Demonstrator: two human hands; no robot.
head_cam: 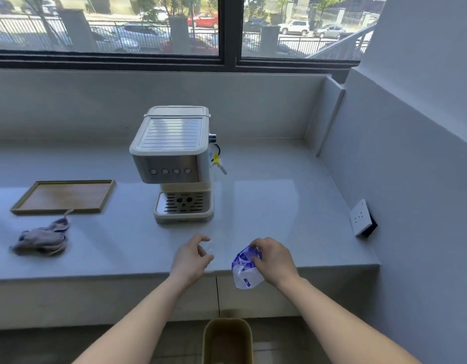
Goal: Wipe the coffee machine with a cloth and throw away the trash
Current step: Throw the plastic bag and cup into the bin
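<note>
Beneath right hand [273,258], wrapper [244,273] partly hidden

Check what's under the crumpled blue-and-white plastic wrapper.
The crumpled blue-and-white plastic wrapper, gripped by the right hand, overhangs the grey countertop's front edge. Below it stands an open tan plastic bin, contents too dim to tell.

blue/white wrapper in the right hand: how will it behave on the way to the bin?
Probably floppy: the wrapper is crumpled and sags below the right hand pinching it. Likely very light, thin film, so it may drift when dropped toward the bin. Its glossy surface could slip from a loose pinch.
</note>
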